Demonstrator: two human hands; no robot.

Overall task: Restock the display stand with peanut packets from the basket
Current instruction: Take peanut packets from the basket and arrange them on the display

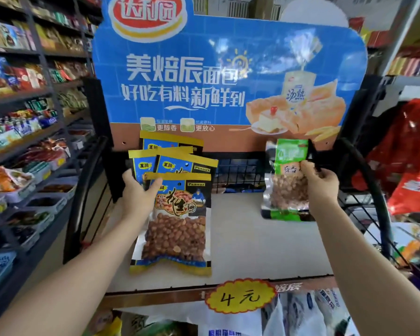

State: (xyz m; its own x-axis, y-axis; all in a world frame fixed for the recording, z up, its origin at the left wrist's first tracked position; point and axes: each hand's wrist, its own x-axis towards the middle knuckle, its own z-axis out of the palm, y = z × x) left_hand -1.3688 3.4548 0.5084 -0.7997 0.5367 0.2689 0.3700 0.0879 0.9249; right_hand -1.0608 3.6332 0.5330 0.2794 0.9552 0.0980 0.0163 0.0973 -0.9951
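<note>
My left hand [137, 195] grips a fanned bunch of several blue-and-yellow peanut packets [177, 219], held upright over the left part of the display stand's pale top shelf [247, 243]. My right hand [321, 184] holds a green peanut packet [289, 180] by its right edge; it stands upright, with its bottom edge on the shelf near the right back corner. The basket is out of view.
The stand carries a big blue bread advert board [228, 76] behind the shelf, black wire sides [364, 204] and a yellow price tag [240, 297] on the front lip. Stocked snack shelves [22, 146] run along the left. Red bags [410, 161] hang on the right. More packets lie on the tier below.
</note>
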